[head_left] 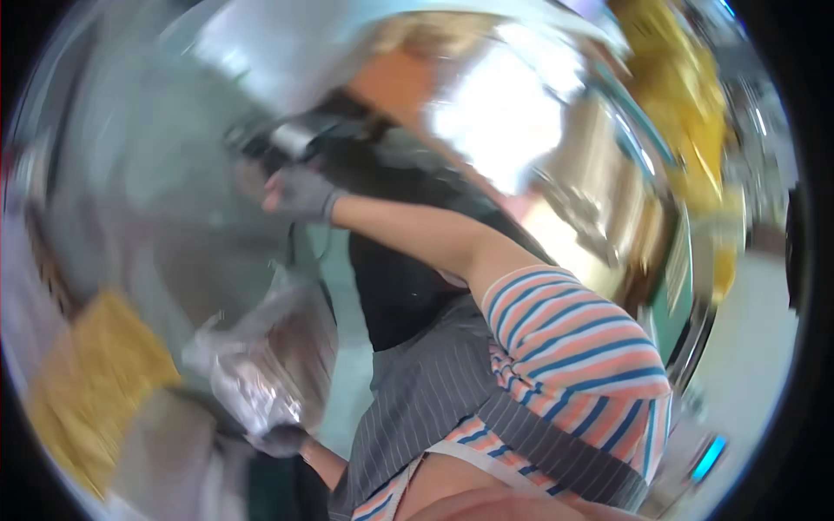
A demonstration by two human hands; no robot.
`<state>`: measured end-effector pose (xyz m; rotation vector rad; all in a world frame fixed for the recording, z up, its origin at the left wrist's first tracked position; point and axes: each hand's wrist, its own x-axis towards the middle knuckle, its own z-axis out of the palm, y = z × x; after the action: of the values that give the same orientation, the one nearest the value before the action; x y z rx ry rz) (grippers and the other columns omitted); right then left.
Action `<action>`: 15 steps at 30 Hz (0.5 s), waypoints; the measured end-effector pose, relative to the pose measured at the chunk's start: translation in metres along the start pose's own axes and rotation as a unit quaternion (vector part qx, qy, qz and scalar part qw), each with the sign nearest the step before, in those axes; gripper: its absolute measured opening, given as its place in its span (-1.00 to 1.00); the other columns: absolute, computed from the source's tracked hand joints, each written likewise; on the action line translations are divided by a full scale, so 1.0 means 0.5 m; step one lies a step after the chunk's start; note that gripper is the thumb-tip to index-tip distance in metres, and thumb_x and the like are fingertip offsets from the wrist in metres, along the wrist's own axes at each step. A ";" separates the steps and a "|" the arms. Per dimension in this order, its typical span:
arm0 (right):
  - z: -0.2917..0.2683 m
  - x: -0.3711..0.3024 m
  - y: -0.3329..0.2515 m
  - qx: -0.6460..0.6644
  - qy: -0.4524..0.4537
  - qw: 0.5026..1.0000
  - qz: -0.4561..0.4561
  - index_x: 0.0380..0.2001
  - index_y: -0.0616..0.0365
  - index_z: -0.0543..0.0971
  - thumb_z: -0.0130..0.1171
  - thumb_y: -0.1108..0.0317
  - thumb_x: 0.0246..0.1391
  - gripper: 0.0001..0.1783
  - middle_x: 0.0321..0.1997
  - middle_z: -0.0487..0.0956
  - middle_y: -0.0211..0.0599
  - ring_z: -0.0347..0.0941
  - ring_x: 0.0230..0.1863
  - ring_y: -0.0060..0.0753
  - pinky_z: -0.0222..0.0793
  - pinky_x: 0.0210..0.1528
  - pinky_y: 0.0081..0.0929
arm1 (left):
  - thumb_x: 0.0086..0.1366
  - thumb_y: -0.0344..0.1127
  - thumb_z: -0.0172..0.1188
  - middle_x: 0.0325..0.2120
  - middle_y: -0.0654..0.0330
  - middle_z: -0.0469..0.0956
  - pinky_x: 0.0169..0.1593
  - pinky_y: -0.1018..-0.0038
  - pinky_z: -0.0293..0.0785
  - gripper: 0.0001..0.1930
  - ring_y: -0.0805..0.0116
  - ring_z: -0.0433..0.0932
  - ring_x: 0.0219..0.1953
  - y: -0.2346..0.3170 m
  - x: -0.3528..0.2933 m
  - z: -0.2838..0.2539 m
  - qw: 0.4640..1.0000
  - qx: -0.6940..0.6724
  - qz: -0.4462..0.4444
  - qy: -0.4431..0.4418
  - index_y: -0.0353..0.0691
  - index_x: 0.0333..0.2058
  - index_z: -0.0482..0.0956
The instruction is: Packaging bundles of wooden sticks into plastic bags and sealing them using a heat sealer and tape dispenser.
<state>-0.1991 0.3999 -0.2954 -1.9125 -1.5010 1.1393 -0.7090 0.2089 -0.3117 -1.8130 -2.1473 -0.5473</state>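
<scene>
My left hand (280, 440), in a grey glove, grips the lower edge of a clear plastic bag (274, 356). Something brownish shows through the shiny, crumpled film, too blurred to name. My right arm stretches across to the left in front of me. At its end my right hand (301, 193), in a grey glove with bare fingertips, looks curled closed; blur hides what its fingers hold, if anything. Just beyond it is a dark object with a pale, roll-like cylinder (294, 139); I cannot tell whether the hand touches it.
A yellow sack (102, 391) lies at the lower left, and yellow plastic (673, 95) hangs at the upper right. A table or bench holds shiny clear wrapping (508, 100) beside an orange-brown surface (395, 82). Grey-green floor (165, 182) spreads at left.
</scene>
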 end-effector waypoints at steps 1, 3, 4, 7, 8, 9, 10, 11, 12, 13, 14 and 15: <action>-0.013 -0.115 -0.004 0.069 0.142 0.984 -0.088 -0.15 0.07 0.47 0.14 0.06 -0.01 -0.59 -0.19 0.52 -0.19 0.49 -0.16 -0.18 0.39 -0.11 -0.30 | 0.28 -0.07 0.02 -0.12 0.00 0.45 0.03 0.33 0.37 -0.49 0.06 0.45 -0.08 0.062 0.016 -0.033 0.978 -0.191 -0.072 -0.036 -0.43 0.01 0.31; -0.095 -0.289 -0.031 0.006 0.212 0.966 -0.148 -0.15 0.08 0.47 0.12 0.11 0.00 -0.61 -0.21 0.50 -0.21 0.48 -0.19 -0.12 0.38 -0.12 -0.24 | 0.28 -0.08 0.02 -0.13 0.00 0.45 0.02 0.33 0.37 -0.49 0.07 0.45 -0.09 0.033 0.052 -0.037 0.973 -0.227 0.006 -0.030 -0.43 0.01 0.31; -0.150 -0.381 -0.023 -0.055 0.280 0.945 -0.161 -0.15 0.08 0.46 0.12 0.13 0.00 -0.63 -0.21 0.49 -0.20 0.47 -0.19 -0.09 0.37 -0.13 -0.23 | 0.28 -0.08 0.03 -0.13 0.00 0.45 0.02 0.33 0.38 -0.49 0.07 0.46 -0.10 0.050 0.076 -0.017 0.974 -0.225 0.035 -0.009 -0.42 0.01 0.31; -0.276 -0.682 0.034 -0.082 0.434 0.897 -0.036 -0.11 0.11 0.43 0.17 0.23 -0.05 -0.59 -0.12 0.45 -0.07 0.39 -0.09 0.02 0.34 -0.07 -0.21 | 0.28 -0.10 0.03 -0.14 0.01 0.45 -0.01 0.35 0.39 -0.50 0.09 0.46 -0.12 0.089 0.103 0.013 0.972 -0.201 0.117 0.036 -0.42 0.01 0.30; -0.316 -0.769 0.119 -0.160 0.489 0.857 -0.026 -0.09 0.14 0.42 0.23 0.25 -0.09 -0.54 -0.10 0.45 -0.02 0.38 -0.07 0.05 0.33 -0.04 -0.22 | 0.29 -0.11 0.03 -0.15 0.01 0.45 -0.03 0.36 0.39 -0.51 0.11 0.47 -0.13 0.111 0.109 0.011 0.972 -0.164 0.157 0.057 -0.42 0.02 0.30; -0.357 -0.882 0.143 -0.188 0.546 0.814 0.058 -0.07 0.16 0.41 0.26 0.24 -0.10 -0.50 -0.08 0.45 -0.01 0.38 -0.04 0.05 0.33 -0.03 -0.22 | 0.29 -0.12 0.02 -0.16 0.02 0.45 -0.04 0.37 0.40 -0.52 0.13 0.47 -0.15 0.125 0.108 0.005 0.972 -0.117 0.189 0.081 -0.42 0.02 0.30; -0.379 -0.997 0.213 -0.234 0.607 0.746 0.141 -0.03 0.16 0.39 0.29 0.20 -0.12 -0.43 -0.04 0.44 0.00 0.36 -0.01 0.07 0.31 0.00 -0.23 | 0.30 -0.13 0.02 -0.17 0.02 0.45 -0.06 0.39 0.41 -0.53 0.14 0.47 -0.16 0.144 0.124 0.002 0.967 -0.070 0.222 0.107 -0.42 0.02 0.30; -0.410 -1.112 0.275 -0.200 0.663 0.702 0.164 0.02 0.15 0.36 0.26 0.14 -0.08 -0.40 0.02 0.40 0.02 0.35 0.01 0.09 0.30 0.01 -0.22 | 0.30 -0.15 0.02 -0.18 0.02 0.45 -0.08 0.40 0.41 -0.53 0.16 0.48 -0.18 0.166 0.146 -0.001 0.959 -0.018 0.249 0.136 -0.42 0.02 0.29; -0.431 -1.229 0.329 -0.251 0.678 0.626 0.293 0.04 0.16 0.35 0.22 0.06 -0.06 -0.37 0.02 0.41 0.03 0.34 0.01 0.11 0.29 0.02 -0.21 | 0.30 -0.16 0.02 -0.19 0.03 0.45 -0.10 0.41 0.42 -0.54 0.18 0.48 -0.19 0.193 0.163 -0.005 0.948 0.036 0.271 0.163 -0.42 0.02 0.29; -0.494 -1.324 0.369 -0.339 0.692 0.590 0.240 0.00 0.20 0.39 0.16 -0.03 -0.02 -0.38 0.00 0.44 0.05 0.35 0.00 0.12 0.28 0.04 -0.18 | 0.31 -0.17 0.02 -0.19 0.03 0.45 -0.12 0.42 0.43 -0.55 0.20 0.49 -0.21 0.171 0.162 0.004 0.944 0.099 0.264 0.169 -0.42 0.02 0.29; -0.525 -1.425 0.375 -0.188 0.683 0.628 0.322 0.01 0.24 0.40 0.15 -0.11 -0.05 -0.30 0.02 0.43 0.12 0.33 0.06 0.12 0.24 0.11 -0.20 | 0.31 -0.18 0.02 -0.20 0.03 0.45 -0.14 0.44 0.43 -0.56 0.21 0.49 -0.22 0.186 0.188 0.006 0.929 0.161 0.273 0.188 -0.41 0.03 0.29; -0.500 -1.542 0.429 -0.167 0.718 0.470 0.486 0.09 0.30 0.35 0.08 -0.25 -0.11 -0.11 0.09 0.40 0.14 0.28 0.17 0.01 0.18 0.20 -0.30 | 0.32 -0.20 0.01 -0.21 0.04 0.45 -0.16 0.45 0.44 -0.57 0.23 0.49 -0.24 0.407 0.150 -0.129 0.911 0.204 0.293 0.204 -0.41 0.03 0.29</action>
<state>0.0777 -0.3583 -0.0682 -2.6134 0.4945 -0.8030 -0.5237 0.2743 -0.1993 -1.7773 -1.2377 -0.2659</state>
